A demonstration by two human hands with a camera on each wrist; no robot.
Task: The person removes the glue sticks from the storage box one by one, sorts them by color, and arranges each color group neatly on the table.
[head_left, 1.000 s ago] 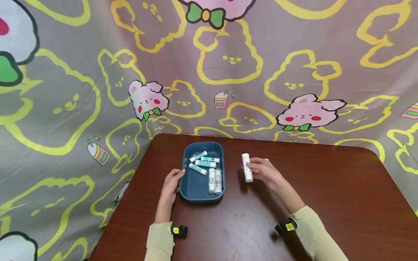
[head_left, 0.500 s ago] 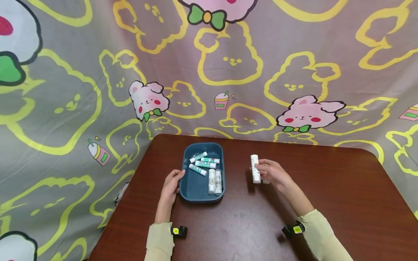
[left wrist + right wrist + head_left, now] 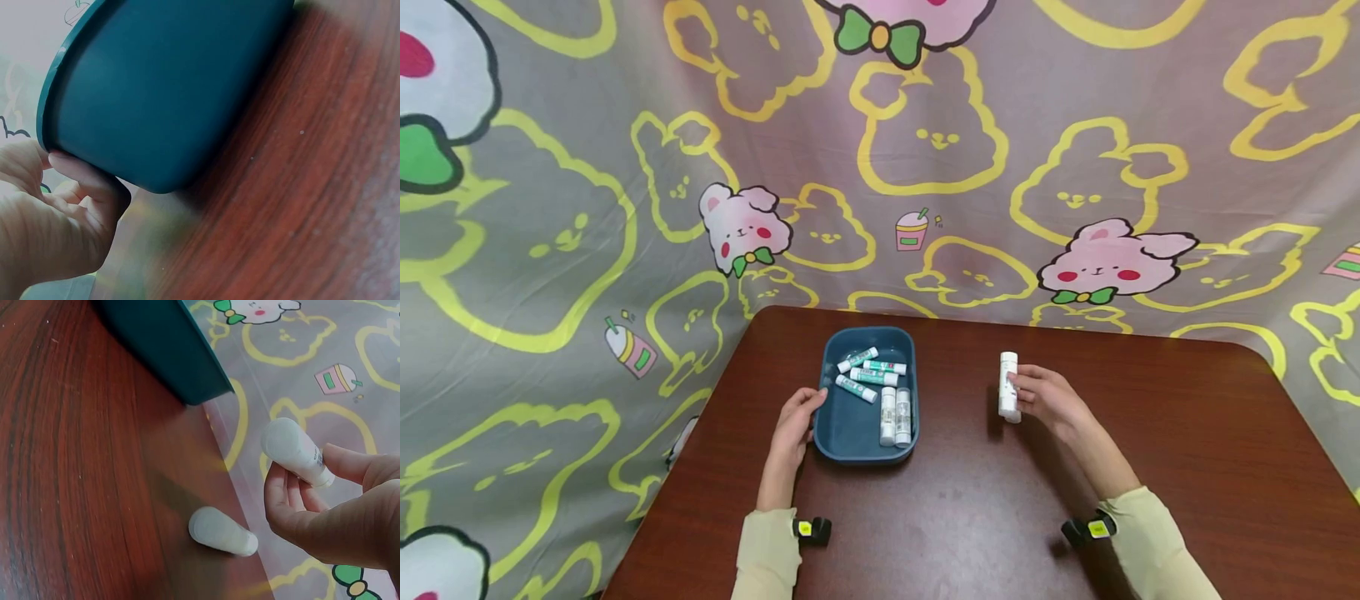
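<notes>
My right hand (image 3: 1051,400) pinches a white glue stick (image 3: 1008,385) between thumb and fingers, holding it upright above the table to the right of the bin. A second white glue stick (image 3: 222,531) lies on the table below that hand, mostly hidden behind the held one in the head view. With thumb and fingers at its left rim, my left hand (image 3: 793,423) holds the blue plastic bin (image 3: 850,454). Inside the bin, several green-and-white glue sticks (image 3: 874,377) lie loosely toward the back. Two white glue sticks (image 3: 888,417) rest side by side at the front right.
The bin stands on a dark reddish-brown wooden table (image 3: 955,517), near its left edge. A cloth curtain (image 3: 955,150) with cartoon rabbits hangs behind and to the left of the table. Both wrists wear black straps with small cameras.
My right hand has moved to the right with the glue stick, now overlapping the one lying on the table. The left hand and the bin have stayed put.
</notes>
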